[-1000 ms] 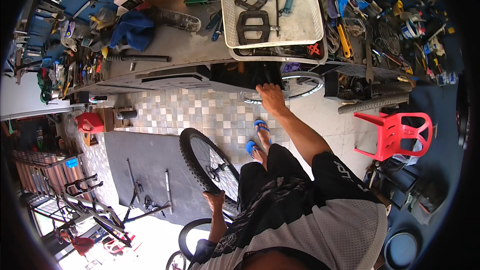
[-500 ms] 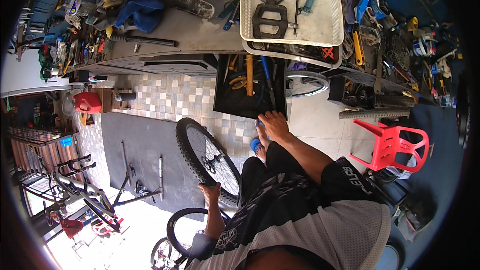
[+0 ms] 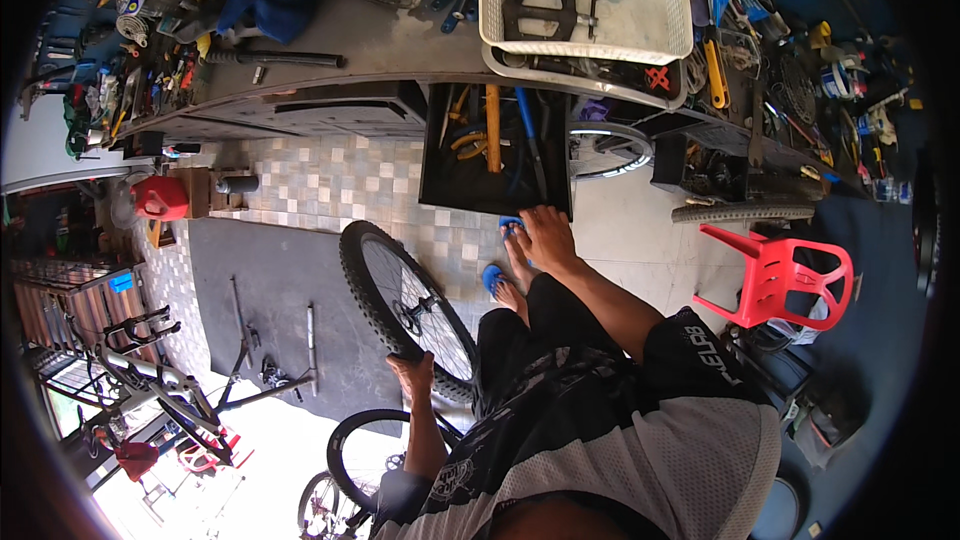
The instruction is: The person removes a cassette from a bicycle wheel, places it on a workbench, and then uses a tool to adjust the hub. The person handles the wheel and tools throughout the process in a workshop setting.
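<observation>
your left grip (image 3: 412, 376) is closed on the knobby tyre of a bicycle wheel (image 3: 411, 317), which leans beside your leg, its hub at 12 o'clock from that hand. your right grip (image 3: 546, 238) has its fingers curled over the front edge of a pulled-out black drawer (image 3: 450, 180), at the corner nearest you. the drawer reaches away from that hand toward 11 o'clock; inside lie an orange-brown handle (image 3: 493, 130), a blue-handled tool (image 3: 527, 115) and yellow-orange pliers (image 3: 467, 144).

below the right grip, at 7 o'clock, are your blue sandals (image 3: 492, 278). from the same hand, another wheel (image 3: 640, 155) sits under the desk (image 3: 395, 55) at 1 o'clock, and a red plastic chair (image 3: 765, 285) stands just past 3. at 12, on the desk, a white basket (image 3: 645, 15) holds a black pedal (image 3: 541, 12).

from your left grip, a dark mat (image 3: 255, 265) spreads at 10 o'clock, with a bicycle frame (image 3: 165, 397) at 9.
</observation>
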Action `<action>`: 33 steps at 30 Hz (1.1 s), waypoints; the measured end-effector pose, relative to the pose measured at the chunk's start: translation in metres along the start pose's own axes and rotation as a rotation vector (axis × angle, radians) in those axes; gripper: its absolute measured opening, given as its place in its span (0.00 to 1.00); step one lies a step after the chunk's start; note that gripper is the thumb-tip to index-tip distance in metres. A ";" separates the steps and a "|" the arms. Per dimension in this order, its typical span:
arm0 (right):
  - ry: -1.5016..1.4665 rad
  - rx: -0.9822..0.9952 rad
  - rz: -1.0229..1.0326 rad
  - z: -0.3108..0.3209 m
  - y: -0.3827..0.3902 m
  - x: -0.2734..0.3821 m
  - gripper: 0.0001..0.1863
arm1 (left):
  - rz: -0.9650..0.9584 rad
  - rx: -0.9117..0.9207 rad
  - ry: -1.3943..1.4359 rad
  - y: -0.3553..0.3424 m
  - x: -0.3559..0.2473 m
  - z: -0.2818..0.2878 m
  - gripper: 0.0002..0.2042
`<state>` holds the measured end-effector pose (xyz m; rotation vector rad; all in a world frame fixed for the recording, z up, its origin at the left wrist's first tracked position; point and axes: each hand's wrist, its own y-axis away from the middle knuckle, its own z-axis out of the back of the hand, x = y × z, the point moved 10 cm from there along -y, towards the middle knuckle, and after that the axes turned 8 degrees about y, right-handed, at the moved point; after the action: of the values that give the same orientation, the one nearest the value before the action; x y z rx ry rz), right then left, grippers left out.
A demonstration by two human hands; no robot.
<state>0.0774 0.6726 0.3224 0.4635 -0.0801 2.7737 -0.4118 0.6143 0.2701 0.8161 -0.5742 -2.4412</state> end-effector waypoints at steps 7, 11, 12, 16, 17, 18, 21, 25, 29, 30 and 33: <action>-0.119 -0.257 -0.086 0.034 0.014 0.006 0.24 | -0.098 0.006 0.017 0.006 0.024 -0.002 0.40; -0.087 -0.421 -0.311 0.043 0.029 0.001 0.24 | -0.073 -0.035 0.028 0.003 0.041 0.010 0.38; -0.133 -0.450 -0.437 0.038 0.037 -0.010 0.25 | -0.050 -0.039 0.032 0.002 0.044 0.013 0.36; -0.471 -0.451 -1.054 -0.012 0.077 -0.048 0.36 | -0.079 -0.055 0.112 0.001 0.041 0.029 0.39; -0.790 -0.428 -1.195 -0.041 0.083 -0.051 0.40 | -0.074 -0.062 0.125 0.000 0.041 0.031 0.38; -1.039 -0.350 -1.237 -0.061 0.079 -0.043 0.44 | -0.078 -0.070 0.128 -0.002 0.045 0.032 0.38; -1.613 -0.089 -1.361 -0.113 0.064 -0.004 0.49 | -0.063 -0.077 0.138 0.000 0.046 0.031 0.38; -1.882 -0.040 -1.309 -0.115 0.015 0.030 0.41 | -0.127 -0.070 0.130 0.002 0.041 0.022 0.36; -2.060 0.000 -1.237 -0.142 -0.008 0.027 0.22 | -0.064 -0.057 0.124 0.012 0.022 0.013 0.35; -2.100 -0.033 -1.194 -0.154 -0.005 0.023 0.20 | -0.079 -0.065 0.106 0.011 0.021 0.016 0.35; -2.180 -0.117 -1.111 -0.187 0.008 0.017 0.12 | -0.087 -0.083 0.076 0.005 0.026 0.014 0.35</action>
<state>0.0023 0.6909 0.1508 2.1568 -0.2974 0.3033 -0.4374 0.5989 0.2714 0.9129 -0.4144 -2.4821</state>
